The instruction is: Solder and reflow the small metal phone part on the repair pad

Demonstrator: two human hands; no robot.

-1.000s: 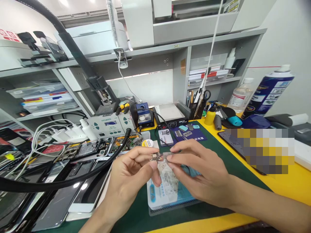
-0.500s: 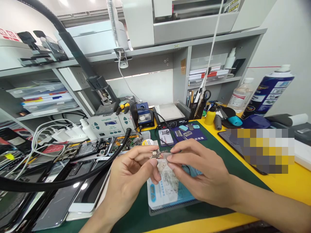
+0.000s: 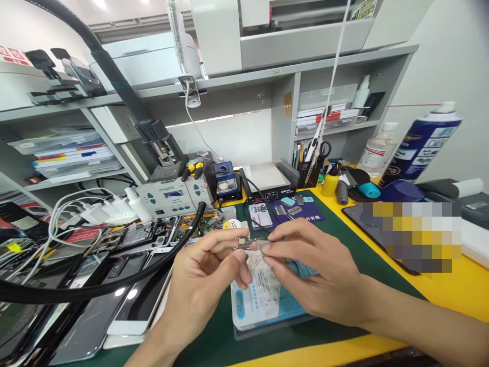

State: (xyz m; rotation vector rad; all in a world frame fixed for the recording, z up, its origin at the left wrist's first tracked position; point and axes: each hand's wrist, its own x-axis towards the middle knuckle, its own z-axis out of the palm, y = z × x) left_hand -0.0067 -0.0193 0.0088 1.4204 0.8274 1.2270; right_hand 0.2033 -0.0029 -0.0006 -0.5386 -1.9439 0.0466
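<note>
My left hand (image 3: pixel 214 270) pinches a small circuit board (image 3: pixel 243 241) between thumb and fingertips, over the middle of the bench. Metal-coloured parts show on the face of the board. My right hand (image 3: pixel 317 270) is at the board's right end, its thumb and fingers closed together. A small pale, see-through piece (image 3: pixel 260 250) shows at those fingertips; I cannot make out what it is. Beneath both hands lies a blue and white printed pad (image 3: pixel 260 300), partly hidden by the right hand.
Several phones (image 3: pixel 137 300) lie at left under a black hose (image 3: pixel 153 285). A tray of boards (image 3: pixel 202 224), a grey rework station (image 3: pixel 171 196) and a soldering unit (image 3: pixel 229 186) stand behind. At right are a spray can (image 3: pixel 420 142) and a dark phone (image 3: pixel 370 229). A green mat (image 3: pixel 344 224) covers the bench.
The circuit board has tilted slightly in my left fingers, so its face shows a little differently. Both hands stay in nearly the same place.
</note>
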